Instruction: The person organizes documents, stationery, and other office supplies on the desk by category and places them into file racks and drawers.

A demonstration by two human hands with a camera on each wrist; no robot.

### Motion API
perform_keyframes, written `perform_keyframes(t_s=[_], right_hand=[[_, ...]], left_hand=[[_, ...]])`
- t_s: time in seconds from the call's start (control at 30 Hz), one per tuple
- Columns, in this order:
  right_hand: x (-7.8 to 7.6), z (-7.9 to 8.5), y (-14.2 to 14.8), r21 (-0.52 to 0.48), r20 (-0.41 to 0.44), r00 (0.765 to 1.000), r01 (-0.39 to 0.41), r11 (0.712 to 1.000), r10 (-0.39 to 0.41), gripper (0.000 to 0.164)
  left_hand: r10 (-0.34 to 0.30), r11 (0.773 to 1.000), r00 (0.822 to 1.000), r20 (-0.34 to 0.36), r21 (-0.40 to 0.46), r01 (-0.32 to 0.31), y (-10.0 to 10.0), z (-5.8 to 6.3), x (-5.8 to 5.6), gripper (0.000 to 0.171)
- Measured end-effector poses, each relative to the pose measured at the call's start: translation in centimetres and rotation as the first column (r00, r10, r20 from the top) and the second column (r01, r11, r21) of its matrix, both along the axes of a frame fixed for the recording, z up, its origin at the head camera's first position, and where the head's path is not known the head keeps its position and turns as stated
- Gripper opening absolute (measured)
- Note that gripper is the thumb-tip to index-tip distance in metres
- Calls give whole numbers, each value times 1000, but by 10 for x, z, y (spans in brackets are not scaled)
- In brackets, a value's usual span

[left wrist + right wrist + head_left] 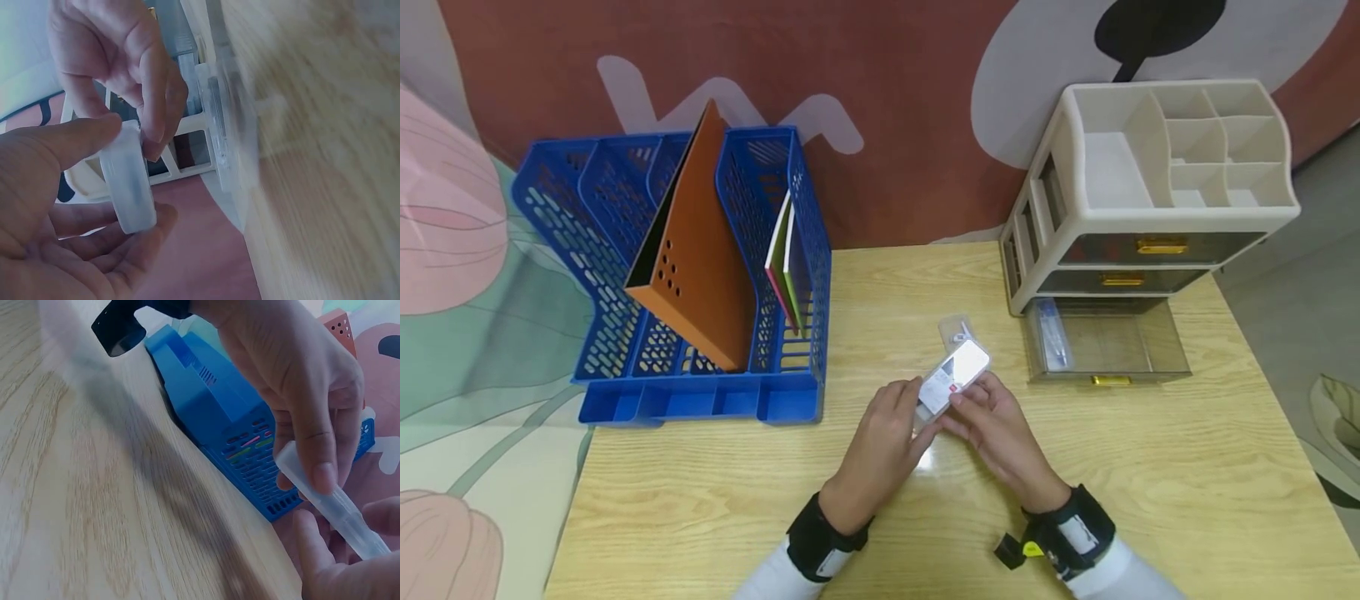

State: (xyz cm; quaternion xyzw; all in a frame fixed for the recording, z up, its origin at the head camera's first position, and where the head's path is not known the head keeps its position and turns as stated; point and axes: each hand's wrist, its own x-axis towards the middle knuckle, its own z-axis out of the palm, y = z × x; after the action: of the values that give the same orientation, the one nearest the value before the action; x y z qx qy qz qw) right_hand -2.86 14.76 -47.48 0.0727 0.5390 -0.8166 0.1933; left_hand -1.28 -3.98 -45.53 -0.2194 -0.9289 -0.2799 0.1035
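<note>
A small clear plastic box (957,375) with a white label and a small red mark is held tilted between both hands above the table. My left hand (880,442) grips its near left end, fingers on one side and thumb on the other. In the left wrist view the box (128,181) shows its frosted narrow side. My right hand (1003,437) pinches the box along its right edge, thumb on the labelled face. Just behind the box, a small clear packet (953,327) lies on the table, partly hidden; its contents are too small to tell.
At the left stands a blue file rack (700,400) holding an orange folder (707,267) and thin notebooks (781,258). A white drawer organizer (1187,218) stands at the back right. Its bottom drawer (1112,342) is pulled out, with a clear packet of pens (1055,337) inside.
</note>
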Motion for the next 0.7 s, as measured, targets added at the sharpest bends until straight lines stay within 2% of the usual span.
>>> perform_keyframes(t_s=[0.17, 0.27, 0.33, 0.53, 0.7], right_hand=[[2, 3, 1, 9, -33, 998, 54, 999, -53, 64], [3, 5, 4, 29, -67, 995, 78, 996, -76, 63], [5, 7, 8, 78, -91, 991, 102, 992, -95, 59], [8, 15, 21, 205, -124, 978, 189, 961, -166, 50], [9, 23, 35, 328, -175, 973, 201, 923, -150, 52]], left_hand=[[-31, 999, 999, -12, -14, 31, 2, 0, 2, 67], [-33, 998, 999, -38, -58, 31, -1, -1, 4, 68], [-30, 995, 998, -60, -94, 24, -3, -1, 5, 69], [-37, 987, 998, -52, -158, 28, -12, -6, 7, 71], [-85, 976, 995, -57, -208, 72, -25, -10, 2, 70]])
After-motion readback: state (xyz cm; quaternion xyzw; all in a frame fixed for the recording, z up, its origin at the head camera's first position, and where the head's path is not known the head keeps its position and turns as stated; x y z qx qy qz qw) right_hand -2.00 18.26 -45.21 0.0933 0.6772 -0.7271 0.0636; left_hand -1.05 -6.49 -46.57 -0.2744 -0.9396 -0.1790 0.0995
